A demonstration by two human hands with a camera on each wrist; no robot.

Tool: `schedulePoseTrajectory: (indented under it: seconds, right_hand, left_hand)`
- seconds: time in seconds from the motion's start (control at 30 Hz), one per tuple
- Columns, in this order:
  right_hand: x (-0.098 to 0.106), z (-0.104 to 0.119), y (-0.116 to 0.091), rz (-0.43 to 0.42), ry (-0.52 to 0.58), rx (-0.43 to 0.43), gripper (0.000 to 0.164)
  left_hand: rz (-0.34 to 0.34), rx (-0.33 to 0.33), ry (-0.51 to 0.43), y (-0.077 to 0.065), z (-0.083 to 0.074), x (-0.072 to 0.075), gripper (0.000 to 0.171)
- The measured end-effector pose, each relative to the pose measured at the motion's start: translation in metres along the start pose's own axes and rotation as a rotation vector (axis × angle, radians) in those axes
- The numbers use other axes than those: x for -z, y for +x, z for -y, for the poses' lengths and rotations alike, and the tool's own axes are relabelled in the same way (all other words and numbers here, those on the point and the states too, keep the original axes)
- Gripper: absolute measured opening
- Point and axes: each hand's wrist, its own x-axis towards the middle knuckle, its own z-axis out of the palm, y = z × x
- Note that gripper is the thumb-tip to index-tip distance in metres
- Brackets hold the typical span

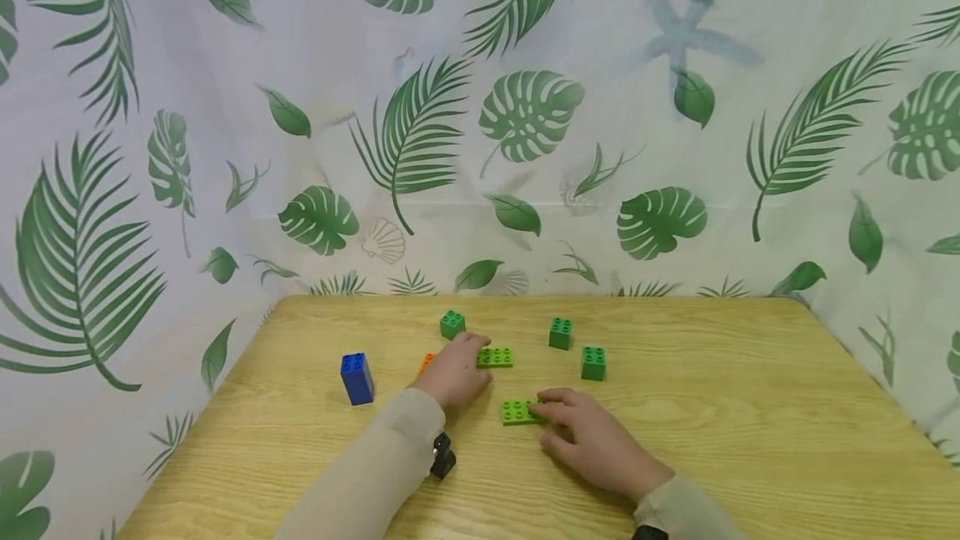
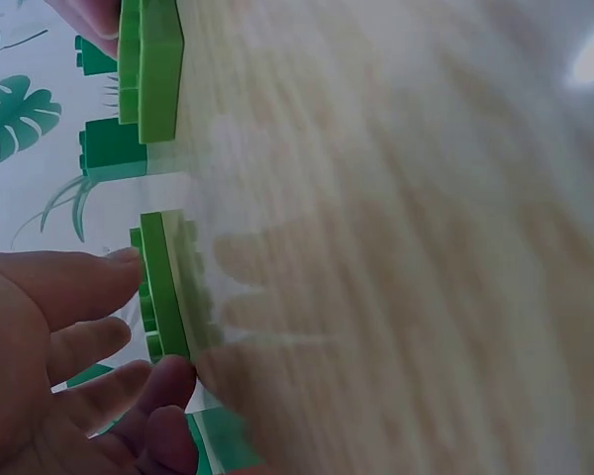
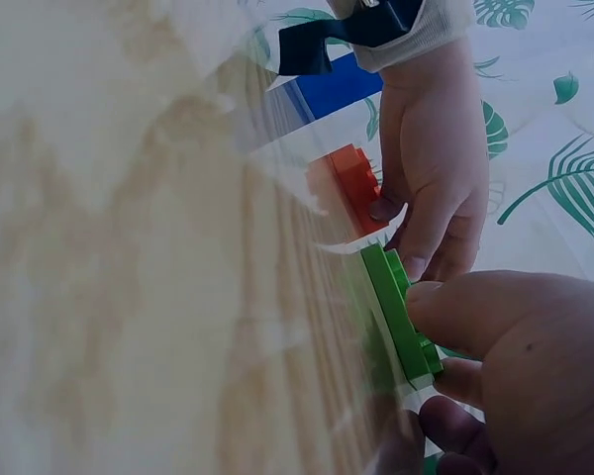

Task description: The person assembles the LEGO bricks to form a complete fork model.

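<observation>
Two flat lime-green toy bricks with studs lie on the wooden table (image 1: pixel 720 432). My left hand (image 1: pixel 454 372) is at the left end of the farther lime brick (image 1: pixel 497 357), its loosely extended fingertips right beside it. In the left wrist view one fingertip is close to that brick's (image 2: pixel 160 287) studs. My right hand (image 1: pixel 596 444) reaches the right end of the nearer lime brick (image 1: pixel 517 412), one finger overlapping its top. In the right wrist view, fingers lie along the studded side of this brick (image 3: pixel 396 315). An orange brick (image 1: pixel 426 362) is partly hidden behind my left hand.
A tall blue brick (image 1: pixel 357 379) stands at the left. One green block (image 1: pixel 452 324) is beyond my left hand; two more, a farther green block (image 1: pixel 560 333) and a nearer green block (image 1: pixel 593 363), stand to the right. A leaf-patterned curtain (image 1: pixel 450 190) hangs behind the table.
</observation>
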Motion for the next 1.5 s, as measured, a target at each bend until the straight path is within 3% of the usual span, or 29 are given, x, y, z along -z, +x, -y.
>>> schedulePoseTrajectory:
  seconds: [0.4,0.7,0.87,1.1,1.5]
  right_hand:
    - [-0.001,-0.004,0.001,-0.023,0.059,-0.042,0.017]
    - [-0.001,-0.004,0.001,-0.037,0.065,-0.063,0.019]
    - [-0.001,-0.004,0.000,-0.023,0.069,-0.078,0.018]
    - [0.003,-0.001,-0.002,-0.001,0.007,-0.097,0.025]
    - [0.010,0.000,-0.006,0.041,0.013,-0.134,0.022]
  left_hand:
    - [0.005,0.037,0.064,0.010,-0.002,0.001,0.046]
    - [0.019,0.023,0.035,0.012,0.004,-0.001,0.036]
    - [0.042,-0.010,0.040,0.005,0.009,-0.002,0.036]
    - [0.082,-0.054,0.056,-0.007,0.003,0.000,0.034]
    - [0.112,-0.079,-0.023,-0.037,0.008,-0.004,0.033]
